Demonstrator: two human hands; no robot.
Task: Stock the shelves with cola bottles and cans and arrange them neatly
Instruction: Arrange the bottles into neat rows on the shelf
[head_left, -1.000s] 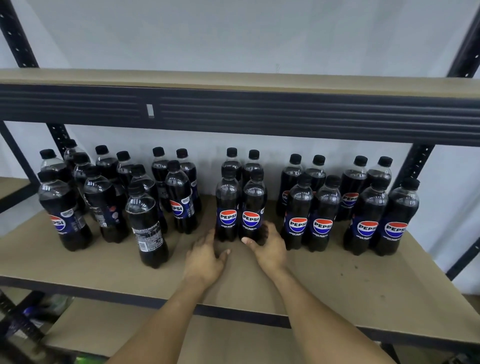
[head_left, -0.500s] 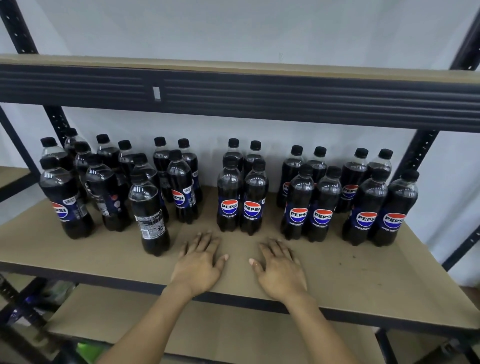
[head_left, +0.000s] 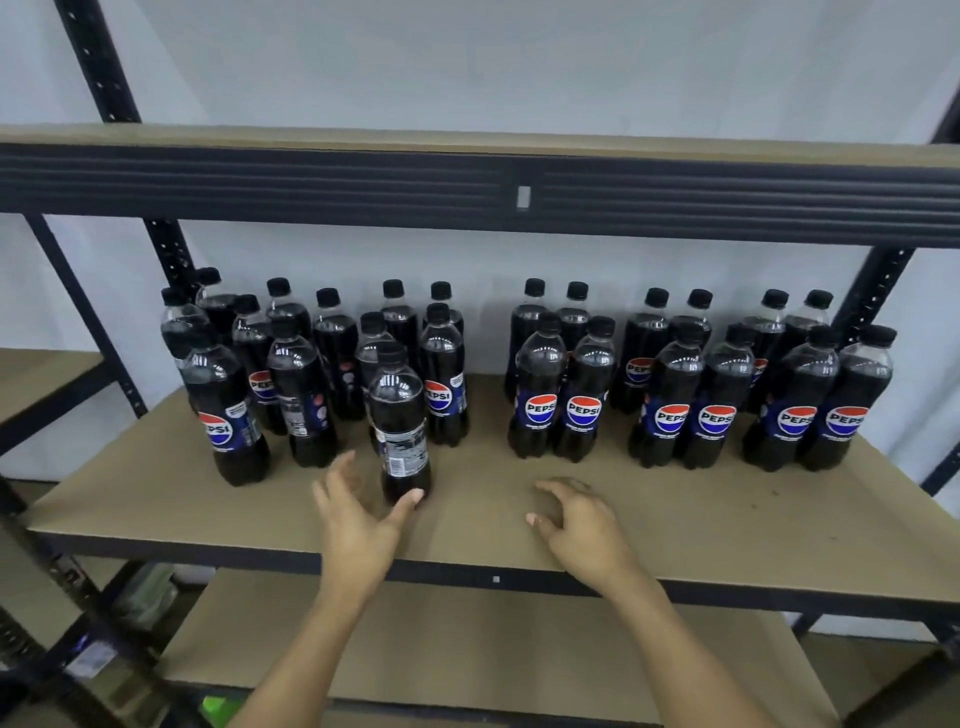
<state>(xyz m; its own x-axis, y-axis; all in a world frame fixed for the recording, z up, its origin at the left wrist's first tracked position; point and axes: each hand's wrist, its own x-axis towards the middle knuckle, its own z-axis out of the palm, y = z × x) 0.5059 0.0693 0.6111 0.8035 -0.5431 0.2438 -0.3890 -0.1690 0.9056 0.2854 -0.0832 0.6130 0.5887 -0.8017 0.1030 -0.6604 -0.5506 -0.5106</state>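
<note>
Several black-capped cola bottles stand on the brown middle shelf (head_left: 675, 514). On the right they form neat pairs with labels facing front, such as the centre pair (head_left: 563, 400). On the left they stand loosely, labels turned various ways. One bottle (head_left: 399, 426) stands out in front with its barcode toward me. My left hand (head_left: 358, 514) is spread around its base, thumb touching the bottom right, fingers to its left. My right hand (head_left: 582, 525) hovers over the bare shelf front, fingers loosely curled, holding nothing.
A dark metal beam of the upper shelf (head_left: 467, 187) runs across above the bottle caps. Black uprights (head_left: 156, 249) stand at both back corners. A lower brown shelf (head_left: 493, 654) lies beneath. Another shelf unit (head_left: 41, 374) sits at the left.
Both hands left the centre pair of bottles and drew back. My left hand then moved left to the base of the front bottle. The view shifted left.
</note>
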